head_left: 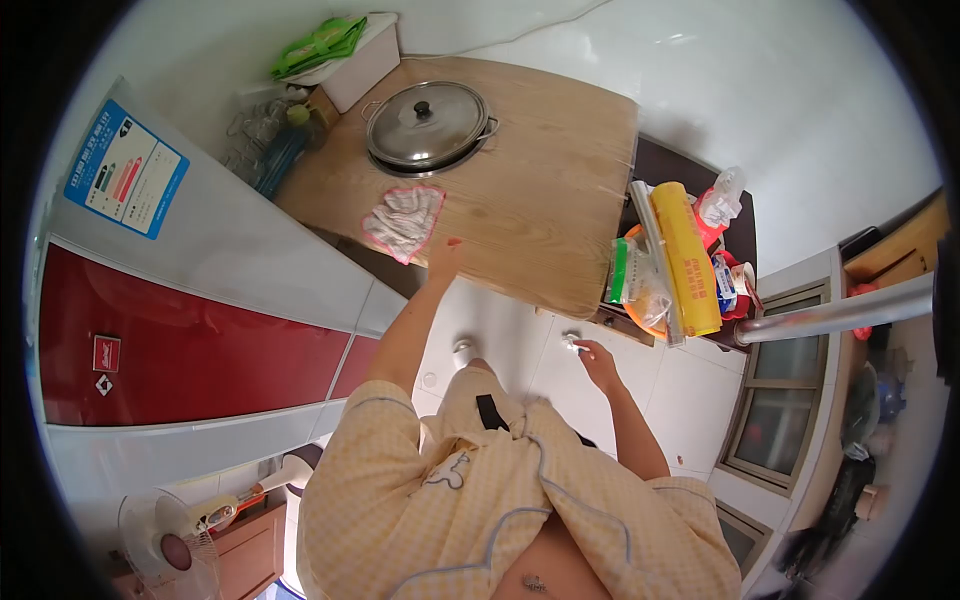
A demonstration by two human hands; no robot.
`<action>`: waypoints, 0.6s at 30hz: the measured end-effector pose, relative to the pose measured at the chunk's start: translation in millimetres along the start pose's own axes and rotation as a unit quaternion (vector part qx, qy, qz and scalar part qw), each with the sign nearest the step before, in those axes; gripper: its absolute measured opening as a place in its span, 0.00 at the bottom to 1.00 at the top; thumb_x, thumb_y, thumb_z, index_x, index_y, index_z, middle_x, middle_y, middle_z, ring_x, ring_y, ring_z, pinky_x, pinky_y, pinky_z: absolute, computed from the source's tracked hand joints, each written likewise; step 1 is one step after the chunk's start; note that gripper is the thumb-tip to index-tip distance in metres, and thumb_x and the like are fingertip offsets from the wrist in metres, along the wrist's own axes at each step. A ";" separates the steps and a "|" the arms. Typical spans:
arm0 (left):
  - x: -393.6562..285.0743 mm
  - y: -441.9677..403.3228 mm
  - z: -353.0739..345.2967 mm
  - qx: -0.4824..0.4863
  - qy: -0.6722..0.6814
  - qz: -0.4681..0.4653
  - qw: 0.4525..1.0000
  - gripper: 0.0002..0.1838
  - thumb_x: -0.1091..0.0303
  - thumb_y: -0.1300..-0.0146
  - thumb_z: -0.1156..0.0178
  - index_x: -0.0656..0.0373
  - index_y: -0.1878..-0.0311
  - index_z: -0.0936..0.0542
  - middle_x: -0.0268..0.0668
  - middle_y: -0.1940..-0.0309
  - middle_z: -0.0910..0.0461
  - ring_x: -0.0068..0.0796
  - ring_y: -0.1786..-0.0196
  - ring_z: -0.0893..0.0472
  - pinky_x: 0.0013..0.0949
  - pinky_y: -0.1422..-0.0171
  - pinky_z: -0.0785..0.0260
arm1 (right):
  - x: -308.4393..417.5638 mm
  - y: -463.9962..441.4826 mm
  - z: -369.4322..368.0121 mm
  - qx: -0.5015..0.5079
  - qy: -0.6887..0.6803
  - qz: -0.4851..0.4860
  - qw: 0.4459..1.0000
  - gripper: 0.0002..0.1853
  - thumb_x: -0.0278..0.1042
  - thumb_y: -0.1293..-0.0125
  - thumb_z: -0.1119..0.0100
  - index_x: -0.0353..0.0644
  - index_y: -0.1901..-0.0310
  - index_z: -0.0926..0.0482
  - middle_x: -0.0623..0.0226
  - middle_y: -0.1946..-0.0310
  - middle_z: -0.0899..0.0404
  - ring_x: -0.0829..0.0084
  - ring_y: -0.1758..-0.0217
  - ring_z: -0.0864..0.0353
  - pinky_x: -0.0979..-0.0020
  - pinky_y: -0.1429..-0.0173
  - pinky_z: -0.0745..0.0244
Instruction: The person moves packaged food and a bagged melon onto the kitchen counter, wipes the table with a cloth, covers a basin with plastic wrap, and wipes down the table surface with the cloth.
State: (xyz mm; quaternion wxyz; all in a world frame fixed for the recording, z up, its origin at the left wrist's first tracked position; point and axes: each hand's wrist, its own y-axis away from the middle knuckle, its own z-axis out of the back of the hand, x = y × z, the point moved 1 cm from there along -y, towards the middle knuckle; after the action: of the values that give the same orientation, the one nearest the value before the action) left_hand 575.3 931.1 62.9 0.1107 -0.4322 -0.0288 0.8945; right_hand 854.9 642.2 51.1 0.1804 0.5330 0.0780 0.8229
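Note:
My left hand is at the front edge of the wooden table, just right of a crumpled white cloth with a pink border. A small red spot shows at its far end. Its fingers are too unclear to make out. Lower, in front of the table and over the tiled floor, is my right hand. Its fingers are pinched at a small white crumpled thing, whose kind I cannot tell. Farther back on the table stands a wide steel pan with its lid on.
A yellow roll box and an orange basket of packages crowd the table's right side. A red and grey refrigerator borders the left. A white bin with green bags stands behind, and a fan is at lower left.

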 end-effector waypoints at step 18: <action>91.7 -112.2 71.8 0.059 -0.078 0.026 0.995 0.10 0.70 0.50 0.47 0.57 0.63 0.26 0.43 0.65 0.25 0.45 0.58 0.27 0.43 0.54 0.35 | 112.9 -166.1 -109.5 -0.151 0.186 0.112 0.964 0.16 0.28 0.47 0.48 0.40 0.55 0.27 0.50 0.56 0.29 0.54 0.53 0.30 0.60 0.51 0.32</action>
State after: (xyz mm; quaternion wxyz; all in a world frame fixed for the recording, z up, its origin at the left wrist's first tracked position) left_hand 483.5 1064.0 53.9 0.1099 -0.3542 0.0266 0.9283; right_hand 749.8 845.4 47.8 0.1476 0.3424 -0.0758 0.9248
